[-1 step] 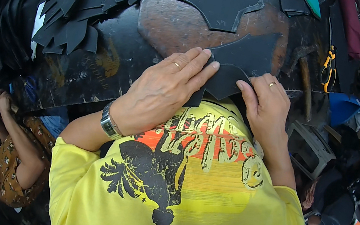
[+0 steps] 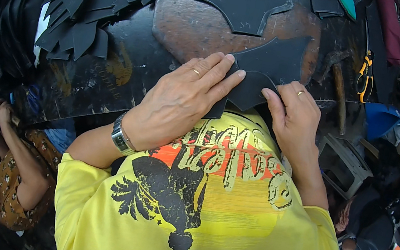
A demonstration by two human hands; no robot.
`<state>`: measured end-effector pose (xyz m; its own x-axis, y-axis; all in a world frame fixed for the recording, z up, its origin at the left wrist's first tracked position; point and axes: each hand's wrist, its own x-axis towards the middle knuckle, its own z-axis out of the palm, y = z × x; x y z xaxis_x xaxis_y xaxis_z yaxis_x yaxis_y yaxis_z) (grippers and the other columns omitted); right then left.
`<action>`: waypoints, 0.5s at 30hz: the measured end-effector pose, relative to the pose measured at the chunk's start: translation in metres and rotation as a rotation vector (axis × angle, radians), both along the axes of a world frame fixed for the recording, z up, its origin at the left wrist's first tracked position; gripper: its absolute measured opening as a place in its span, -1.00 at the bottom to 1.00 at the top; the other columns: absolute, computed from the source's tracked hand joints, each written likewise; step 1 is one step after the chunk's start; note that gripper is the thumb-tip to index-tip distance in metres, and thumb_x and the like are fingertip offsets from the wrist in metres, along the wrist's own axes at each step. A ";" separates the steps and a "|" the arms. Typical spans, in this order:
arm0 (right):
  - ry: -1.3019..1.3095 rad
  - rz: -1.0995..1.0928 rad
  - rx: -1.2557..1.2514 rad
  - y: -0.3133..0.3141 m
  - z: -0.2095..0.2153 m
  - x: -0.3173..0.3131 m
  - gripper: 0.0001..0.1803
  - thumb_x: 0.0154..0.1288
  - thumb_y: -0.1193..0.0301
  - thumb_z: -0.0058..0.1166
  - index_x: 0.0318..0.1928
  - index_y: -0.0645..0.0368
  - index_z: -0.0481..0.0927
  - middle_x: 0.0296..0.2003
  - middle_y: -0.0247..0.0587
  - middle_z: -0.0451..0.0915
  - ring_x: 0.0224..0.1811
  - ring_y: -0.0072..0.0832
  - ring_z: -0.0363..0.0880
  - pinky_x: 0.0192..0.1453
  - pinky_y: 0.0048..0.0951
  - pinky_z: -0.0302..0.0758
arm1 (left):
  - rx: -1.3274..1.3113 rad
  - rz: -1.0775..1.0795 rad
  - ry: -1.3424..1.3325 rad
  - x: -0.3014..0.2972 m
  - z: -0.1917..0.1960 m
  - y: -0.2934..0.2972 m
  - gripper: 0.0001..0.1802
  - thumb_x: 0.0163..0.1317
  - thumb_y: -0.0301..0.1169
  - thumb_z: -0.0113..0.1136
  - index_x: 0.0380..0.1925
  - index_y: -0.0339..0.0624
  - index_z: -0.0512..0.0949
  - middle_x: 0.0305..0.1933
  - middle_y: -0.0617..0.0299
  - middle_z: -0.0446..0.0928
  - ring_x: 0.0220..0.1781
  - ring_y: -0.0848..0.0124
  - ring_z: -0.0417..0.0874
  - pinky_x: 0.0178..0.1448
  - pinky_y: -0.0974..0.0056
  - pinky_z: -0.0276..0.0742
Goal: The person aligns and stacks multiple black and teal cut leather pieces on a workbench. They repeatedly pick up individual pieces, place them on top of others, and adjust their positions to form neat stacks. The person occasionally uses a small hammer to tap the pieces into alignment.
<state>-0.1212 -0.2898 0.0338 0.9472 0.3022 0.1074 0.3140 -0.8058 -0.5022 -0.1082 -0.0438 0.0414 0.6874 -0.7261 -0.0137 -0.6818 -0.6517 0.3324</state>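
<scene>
A dark, flat cut-out piece [image 2: 276,55] with curved edges lies at the near edge of the table. Over its near part is a second dark layer [image 2: 249,88] with a pointed lower edge; whether this is a folded part or a separate piece, I cannot tell. My left hand [image 2: 187,90] presses on the left side with its fingers stretched out flat. At the right edge, my right hand [image 2: 296,110] pinches the dark piece between thumb and curled fingers. Beyond them rests another dark cut-out [image 2: 247,7] on a brown board [image 2: 181,20].
Many dark cut pieces [image 2: 86,14] are heaped at the far left. A hammer [image 2: 340,91] and orange-handled scissors [image 2: 364,79] lie at the right. A teal item [image 2: 343,1] sits at the far right. Another person's arm [image 2: 26,169] shows at the lower left.
Almost nothing differs. My right hand has shifted very slightly to the left; my left hand stays in place.
</scene>
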 end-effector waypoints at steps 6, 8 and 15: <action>0.021 -0.071 -0.011 0.004 -0.009 0.005 -0.75 0.37 0.34 0.27 -0.39 0.20 0.55 -0.48 -0.11 0.54 -0.44 -0.10 0.58 -0.37 -0.16 0.47 | 0.002 0.028 -0.012 0.007 -0.002 -0.005 -0.34 0.23 -0.46 0.17 0.38 -0.24 0.41 0.33 -0.01 0.45 0.41 0.14 0.45 0.46 0.11 0.42; 0.044 -0.107 -0.047 0.007 -0.008 0.007 -0.74 0.39 0.32 0.25 -0.40 0.19 0.55 -0.49 -0.10 0.55 -0.46 -0.06 0.59 -0.39 -0.14 0.48 | -0.050 0.052 -0.005 0.009 -0.002 -0.007 -0.44 0.25 -0.44 0.19 0.30 -0.23 0.46 0.29 0.00 0.46 0.36 0.13 0.47 0.41 0.11 0.44; 0.121 -0.100 -0.153 0.006 -0.004 0.019 -0.68 0.42 0.24 0.20 -0.41 0.20 0.54 -0.50 -0.07 0.58 -0.45 -0.02 0.64 -0.39 -0.08 0.50 | -0.256 0.166 0.018 0.032 -0.016 -0.028 -0.63 0.25 -0.35 0.39 0.03 -0.13 0.55 0.26 0.04 0.50 0.25 0.04 0.55 0.29 0.08 0.51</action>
